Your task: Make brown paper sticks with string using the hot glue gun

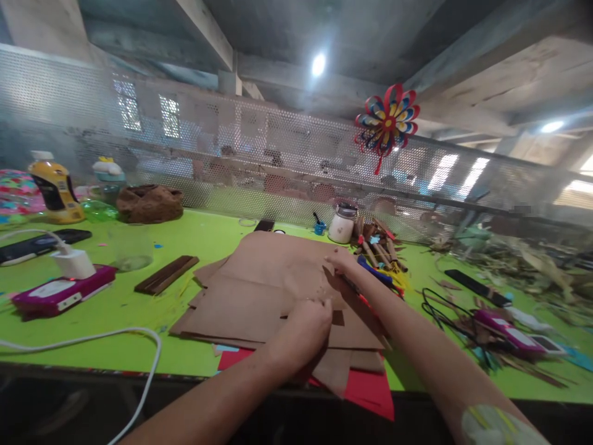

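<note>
A stack of brown kraft paper sheets (245, 303) lies before me, with red paper (368, 392) sticking out beneath its front edge. Over the stack, a smaller piece of brown paper (303, 278) spans the space between my hands. My left hand (310, 318) is closed, its curled fingers gripping the near edge of this piece. On the far right side, my right hand (341, 261) pinches the piece's edge with thumb and fingertips. Blur hides the exact outline of the piece and whether anything else is in the fingers.
Left on the green table (139, 315) are a purple power strip (88, 287), a plastic cup (132, 250) and folded brown strips (167, 275). A white jar (343, 224) and rolled brown paper sticks (377, 247) stand behind. Cables and scraps lie right; a perforated metal screen (278, 161) rises beyond.
</note>
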Available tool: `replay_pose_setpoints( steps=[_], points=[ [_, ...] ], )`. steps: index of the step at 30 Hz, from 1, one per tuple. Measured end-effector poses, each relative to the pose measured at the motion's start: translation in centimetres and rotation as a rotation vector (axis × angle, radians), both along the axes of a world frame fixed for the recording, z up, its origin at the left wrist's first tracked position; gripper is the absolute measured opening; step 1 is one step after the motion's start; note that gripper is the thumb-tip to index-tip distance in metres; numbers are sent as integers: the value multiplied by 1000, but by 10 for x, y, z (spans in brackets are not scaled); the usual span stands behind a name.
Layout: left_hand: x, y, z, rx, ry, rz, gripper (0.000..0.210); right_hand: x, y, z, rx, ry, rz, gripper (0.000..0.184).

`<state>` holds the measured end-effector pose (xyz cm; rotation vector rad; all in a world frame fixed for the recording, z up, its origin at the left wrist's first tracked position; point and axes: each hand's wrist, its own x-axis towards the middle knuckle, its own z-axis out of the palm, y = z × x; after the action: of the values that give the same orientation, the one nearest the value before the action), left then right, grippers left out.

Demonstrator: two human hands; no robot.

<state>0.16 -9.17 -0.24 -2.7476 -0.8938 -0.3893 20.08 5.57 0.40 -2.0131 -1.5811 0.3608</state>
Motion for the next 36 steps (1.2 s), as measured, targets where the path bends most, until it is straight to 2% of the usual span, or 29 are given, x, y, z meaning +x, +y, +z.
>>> replay_pose_setpoints(
  steps=[5, 9, 12, 14, 18, 22, 24, 28, 33, 36],
  points=[
    [-16, 4, 29, 39, -100, 8, 22, 12, -1, 18, -18, -49, 61, 29],
    [-41, 14, 46, 22, -154, -122, 21, 17, -15, 23, -85, -5, 146, 28],
    [-63, 26, 45, 56, -315, -119, 31, 16, -27, 21, -91, 49, 204, 22],
    [-74, 34, 42, 102, -426, -138, 37, 15, -34, 19, -93, 107, 238, 24],
    [-84, 42, 39, 88, -658, -202, 32, 16, -55, 15, -48, 238, 291, 22],
    [-87, 40, 42, -67, -898, -41, 25, 23, -94, 11, 19, 372, 387, 38],
    [-87, 36, 44, -186, -988, -7, 25, 25, -114, 9, 61, 427, 435, 46],
    [-86, 32, 44, -396, -1139, -98, 30, 20, -141, 10, 216, 441, 594, 54],
    [-84, 38, 48, -462, -1218, -159, 27, 11, -152, 18, 510, 269, 741, 27],
    [-75, 47, 53, -473, -1312, -138, 15, 8, -166, 26, 653, 8, 675, 25]
  ],
)
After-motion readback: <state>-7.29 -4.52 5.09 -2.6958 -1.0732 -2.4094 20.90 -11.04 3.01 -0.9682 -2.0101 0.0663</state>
